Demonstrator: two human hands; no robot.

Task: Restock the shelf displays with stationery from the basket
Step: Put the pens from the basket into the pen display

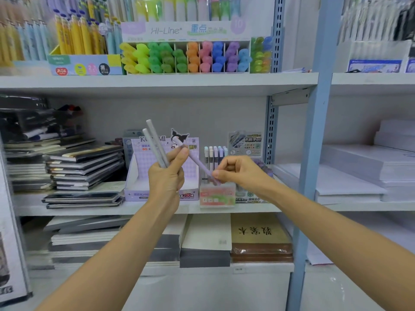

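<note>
Lilac pen [198, 163] runs diagonally btwn your hands, in front of the purple Kuromi display box [135, 194] on the middle shelf [89, 210]. Your right hand [239, 172] pinches its lower end w/ curled fingers. Your left hand [166, 176] has the upper end at the thumb tip and grips two grey pens [155, 143] upright. A pastel pen holder [216, 195] stands just right of the Kuromi box.

White paper stacks [350, 173], blue upright [313, 153]
</note>
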